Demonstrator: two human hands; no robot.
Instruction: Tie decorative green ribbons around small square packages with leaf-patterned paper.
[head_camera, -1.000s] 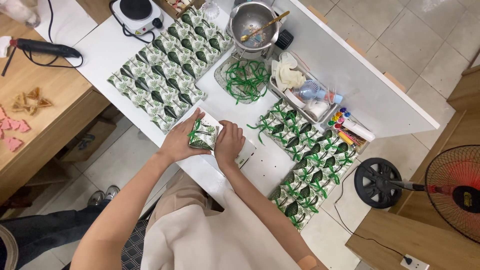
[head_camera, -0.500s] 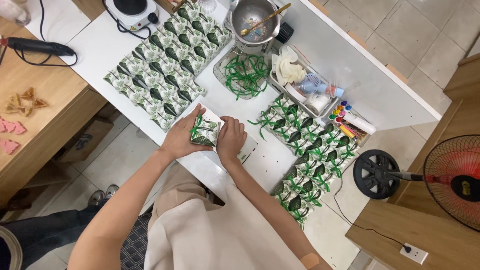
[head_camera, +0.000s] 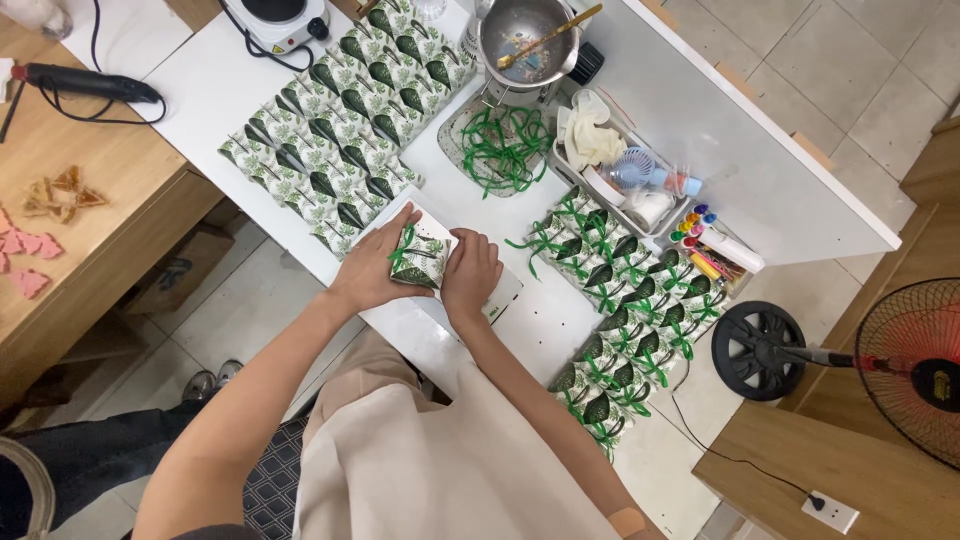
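Both hands meet over one small leaf-printed gift box (head_camera: 420, 256) at the near edge of the white table (head_camera: 230, 90), just in front of the person's body. The left hand (head_camera: 372, 268) cups the box from its left side, fingers curled around it and thumb up against the green ribbon (head_camera: 404, 247) that crosses the top. The right hand (head_camera: 470, 277) presses in from the right, fingers bent and closed on the box's other side, so the box is pinched between the two hands and rests on a white sheet (head_camera: 500, 290) lying on the tabletop. To the left of the hands, rows of flat, untied leaf-printed boxes (head_camera: 340, 130) run diagonally toward the far end of the table. To the right, a second diagonal run of finished boxes tied with green bows (head_camera: 620, 310) stretches down to the table's near right corner. Beyond the hands sits a clear tray of loose green ribbons (head_camera: 505, 148), and past that a metal pot (head_camera: 525, 38) with a wooden spoon across it. A small white hotplate (head_camera: 275, 18) stands at the far left end. A basket with cloths and a small fan (head_camera: 625, 175) lies next to a set of coloured markers (head_camera: 705, 245). On the floor at right stands a pedestal fan (head_camera: 905, 365).
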